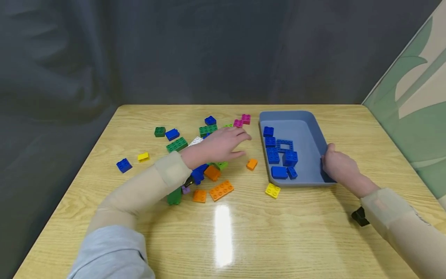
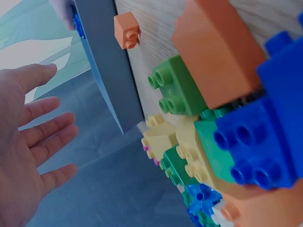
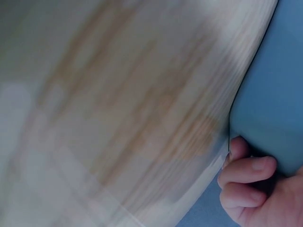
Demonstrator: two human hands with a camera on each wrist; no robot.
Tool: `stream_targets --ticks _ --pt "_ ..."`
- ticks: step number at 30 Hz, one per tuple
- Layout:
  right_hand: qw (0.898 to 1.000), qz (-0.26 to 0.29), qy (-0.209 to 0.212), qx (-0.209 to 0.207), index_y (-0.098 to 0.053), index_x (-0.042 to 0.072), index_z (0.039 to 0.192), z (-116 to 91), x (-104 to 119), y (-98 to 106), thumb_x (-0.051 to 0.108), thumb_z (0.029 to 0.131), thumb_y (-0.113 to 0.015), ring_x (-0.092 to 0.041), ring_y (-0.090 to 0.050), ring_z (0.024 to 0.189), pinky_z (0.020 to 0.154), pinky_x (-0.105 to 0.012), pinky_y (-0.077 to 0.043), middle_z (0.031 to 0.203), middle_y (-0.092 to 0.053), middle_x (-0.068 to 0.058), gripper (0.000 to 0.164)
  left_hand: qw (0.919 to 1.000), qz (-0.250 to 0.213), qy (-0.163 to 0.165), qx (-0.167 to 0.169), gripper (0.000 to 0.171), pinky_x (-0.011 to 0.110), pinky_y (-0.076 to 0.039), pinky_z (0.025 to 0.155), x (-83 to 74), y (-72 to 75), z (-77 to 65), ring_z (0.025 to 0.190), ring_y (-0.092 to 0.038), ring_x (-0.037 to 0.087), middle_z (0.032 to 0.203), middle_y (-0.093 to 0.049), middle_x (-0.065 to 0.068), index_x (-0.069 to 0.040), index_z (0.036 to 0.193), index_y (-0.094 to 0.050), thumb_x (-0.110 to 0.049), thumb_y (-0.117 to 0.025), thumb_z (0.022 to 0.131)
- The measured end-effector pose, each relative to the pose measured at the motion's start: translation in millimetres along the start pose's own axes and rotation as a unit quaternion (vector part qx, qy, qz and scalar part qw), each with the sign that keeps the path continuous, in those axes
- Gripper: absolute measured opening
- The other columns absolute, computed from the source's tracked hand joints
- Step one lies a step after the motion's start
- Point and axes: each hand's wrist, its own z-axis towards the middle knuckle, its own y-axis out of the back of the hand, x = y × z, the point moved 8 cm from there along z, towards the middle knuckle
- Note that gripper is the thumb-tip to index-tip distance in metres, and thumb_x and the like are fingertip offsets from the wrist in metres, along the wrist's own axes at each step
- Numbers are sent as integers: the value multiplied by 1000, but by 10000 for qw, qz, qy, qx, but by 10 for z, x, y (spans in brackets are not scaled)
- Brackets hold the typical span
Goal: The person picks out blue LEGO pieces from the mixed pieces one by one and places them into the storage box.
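My left hand [image 1: 223,145] hovers over a loose pile of toy building bricks, fingers spread and extended toward the tray. In the left wrist view nothing lies in that hand [image 2: 38,127]; a blue brick [image 2: 255,142], an orange brick [image 2: 218,52] and a green brick [image 2: 177,85] are beside it. My right hand [image 1: 339,164] grips the right wall of a grey-blue tray [image 1: 308,145], and the right wrist view has its fingers [image 3: 248,170] curled at the tray's edge. Several blue bricks [image 1: 273,155] lie along the tray's left side, including a blue frame-shaped piece [image 1: 278,146].
Orange bricks [image 1: 221,190] lie at the pile's front, a small orange brick [image 1: 252,164] between pile and tray. One yellow brick [image 1: 273,190] sits by the tray's front left corner. Farther left are a blue brick [image 1: 124,165] and a yellow brick [image 1: 143,157]. Dark sheeting [image 1: 223,54] stands behind the table.
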Motion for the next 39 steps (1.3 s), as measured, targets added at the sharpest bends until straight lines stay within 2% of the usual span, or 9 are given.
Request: stream_targets --ticks 6,11,17,23,30,39 --pt "9999 -21 68 -124 -27 -25 111 -17 2 14 5 98 -41 -29 -51 42 40 -48 -43 48 -45 -14 36 9996 -123 214 -100 51 42 -32 109 87 47 -170 127 -46 23 138 -51 6 -11 140 -48 -40 -55 99" --pt "9997 -42 149 -209 -28 -24 110 -22 25 16 4 98 -42 -26 -49 40 38 -44 -42 47 -44 -12 34 9986 -331 394 -88 58 44 -31 110 232 11 -337 131 -42 27 141 -47 9 -10 145 -42 -44 -53 99" --pt "9997 -14 151 -205 -29 -25 110 -25 35 13 4 98 -43 -26 -49 41 38 -45 -42 48 -44 -13 34 9954 -628 664 295 74 48 -29 110 438 -106 -569 137 -33 32 151 -33 15 -8 152 -27 -41 -61 95" --pt "9997 -15 121 -218 -29 -25 110 -32 28 19 4 98 -42 -27 -50 40 38 -46 -42 48 -44 -13 35 9897 -815 1019 589 83 50 -32 108 597 -214 -754 138 -31 34 154 -27 14 -12 154 -23 -45 -66 91" --pt "10000 -34 44 -31 -27 -26 112 -17 11 6 5 99 -40 -27 -51 43 40 -44 -43 49 -45 -14 36 9882 -890 1094 602 83 51 -33 107 607 -263 -912 137 -33 34 152 -33 13 -11 152 -29 -45 -69 88" --pt "10000 -66 -21 10 -26 -26 113 -24 13 4 5 99 -40 -27 -51 43 40 -44 -43 50 -46 -14 36 9918 -776 848 552 62 48 -34 107 493 -312 -1018 129 -44 29 140 -48 11 -10 138 -51 -32 -76 86"
